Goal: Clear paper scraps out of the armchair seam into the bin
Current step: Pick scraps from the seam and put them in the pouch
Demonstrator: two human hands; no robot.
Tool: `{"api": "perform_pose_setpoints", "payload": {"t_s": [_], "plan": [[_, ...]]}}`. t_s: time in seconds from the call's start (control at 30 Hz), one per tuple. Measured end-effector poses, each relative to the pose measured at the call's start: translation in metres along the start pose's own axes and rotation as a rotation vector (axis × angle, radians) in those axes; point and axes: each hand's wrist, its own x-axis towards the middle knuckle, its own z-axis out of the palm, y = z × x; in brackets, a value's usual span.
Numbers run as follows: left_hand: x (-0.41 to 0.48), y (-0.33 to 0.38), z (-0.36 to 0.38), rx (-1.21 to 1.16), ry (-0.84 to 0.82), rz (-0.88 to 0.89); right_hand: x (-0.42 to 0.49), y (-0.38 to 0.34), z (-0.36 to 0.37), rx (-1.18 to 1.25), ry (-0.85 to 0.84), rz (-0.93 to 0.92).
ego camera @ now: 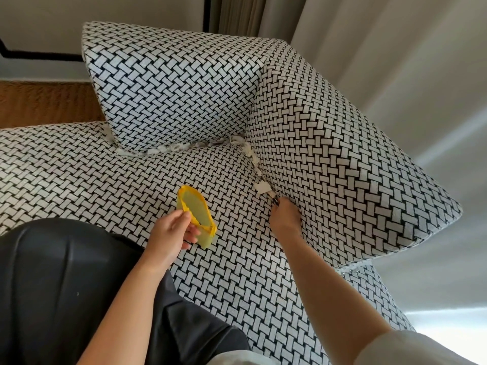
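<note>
Reaching right hand (286, 217) meets seam (259, 173); left hand (171, 231) grips bin (206, 239).

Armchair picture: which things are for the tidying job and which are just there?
For the job: paper scraps, armchair seam, yellow bin in the left hand, thin tool in the right hand.
Just there: curtains, black shiny thing at lower left.

We saw white paper scraps (181, 148) wedged along the seam (253, 158) btw seat and back cushion, mid-frame, w/ more running down the armrest side. One bigger scrap (262, 187) stuck out right of centre. The small yellow bin (196, 214), tilted w/ its mouth facing us, was held lower centre in the left hand (171, 230).
</note>
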Motion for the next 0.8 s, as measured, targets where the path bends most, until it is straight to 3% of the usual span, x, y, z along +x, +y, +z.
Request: {"api": "perform_pose_setpoints", "payload": {"t_s": [0.23,0.43,0.8], "plan": [[-0.002,0.002,0.001,-0.012,-0.002,-0.017,0.01,-0.015,-0.007,-0.262,-0.123,-0.031],[-0.003,0.005,0.0,-0.003,0.001,-0.024,0.016,-0.019,-0.01,-0.256,-0.18,-0.038],[-0.004,0.006,0.0,0.007,0.001,-0.036,0.011,-0.019,0.001,-0.289,-0.011,-0.029]]}}
